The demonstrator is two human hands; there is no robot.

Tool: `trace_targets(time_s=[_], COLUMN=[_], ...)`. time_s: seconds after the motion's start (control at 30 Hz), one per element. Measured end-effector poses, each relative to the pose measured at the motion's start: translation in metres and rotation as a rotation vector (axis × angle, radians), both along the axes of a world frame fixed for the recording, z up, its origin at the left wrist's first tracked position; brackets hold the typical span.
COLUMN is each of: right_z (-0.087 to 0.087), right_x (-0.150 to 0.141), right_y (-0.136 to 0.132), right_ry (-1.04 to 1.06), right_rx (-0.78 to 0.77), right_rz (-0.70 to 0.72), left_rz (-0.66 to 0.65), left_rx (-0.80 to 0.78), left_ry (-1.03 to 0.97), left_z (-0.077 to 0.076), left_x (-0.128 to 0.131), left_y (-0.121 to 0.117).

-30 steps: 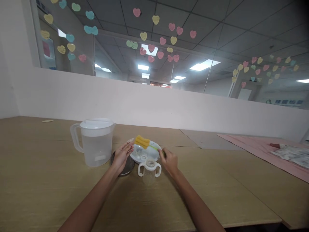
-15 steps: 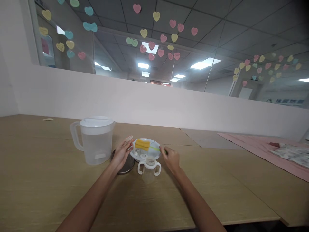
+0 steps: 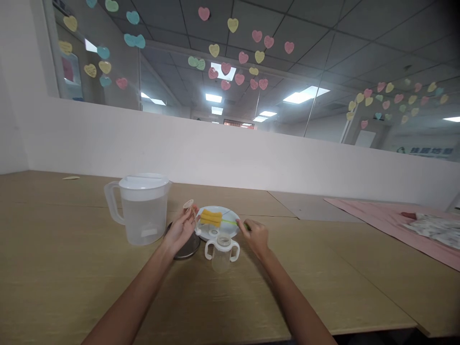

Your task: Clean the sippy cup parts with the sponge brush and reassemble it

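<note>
The big tan bench (image 3: 230, 306) holds up everything here. A pink cloth (image 3: 355, 215) lies flat on its far right side. The big see-through jug (image 3: 145, 218) stands up on the left, with its white lid on and its handle pointing left. The left hand (image 3: 179, 232) is between the jug and the white plate (image 3: 229, 212), and the right hand (image 3: 256, 237) is just right of the plate. A dark round dish (image 3: 189, 249) is partly hidden by the left hand. The clear cup (image 3: 222, 258) with two white handles stands in front of the plate. The yellow sponge (image 3: 211, 218) is over the plate, on a thin green stick (image 3: 230, 222) that the right fingers grip tight. The left fingers pinch a small clear piece (image 3: 189, 204) with a round top.
</note>
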State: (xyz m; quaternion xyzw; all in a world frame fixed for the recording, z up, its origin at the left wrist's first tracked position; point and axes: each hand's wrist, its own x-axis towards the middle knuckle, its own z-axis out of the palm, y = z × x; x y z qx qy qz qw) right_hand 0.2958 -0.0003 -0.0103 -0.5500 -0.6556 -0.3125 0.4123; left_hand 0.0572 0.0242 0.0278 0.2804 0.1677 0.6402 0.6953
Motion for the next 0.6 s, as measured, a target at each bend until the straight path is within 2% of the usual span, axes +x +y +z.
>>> trace_targets(time_s=[0.1,0.2,0.33,0.4,0.5,0.6], right_z=[-0.003,-0.004,-0.002,-0.002,0.000,0.002], right_x=[-0.005,-0.003,0.006,0.009,0.009,0.008], right_y=[0.000,0.003,0.006,0.007,0.008,0.010], right_ry=[-0.079,-0.040,0.190,0.293,0.454,0.683], right_rx=[-0.033,-0.056,-0.103,-0.135,-0.158,-0.157], right_rz=[0.069,0.026,-0.070,-0.067,0.016,0.209], left_rz=[0.038,0.190,0.525,0.618,0.668,0.612], left_rx=[0.007,0.067,0.105,0.131,0.176,0.170], left_ry=[-0.029,0.073,0.462,0.682,0.950,1.026], left_z=[0.004,0.005,-0.004,-0.012,-0.022,-0.029], left_x=[-0.003,-0.006,-0.012,-0.016,-0.024,-0.031], left_y=[-0.001,-0.001,0.003,0.007,0.014,0.019])
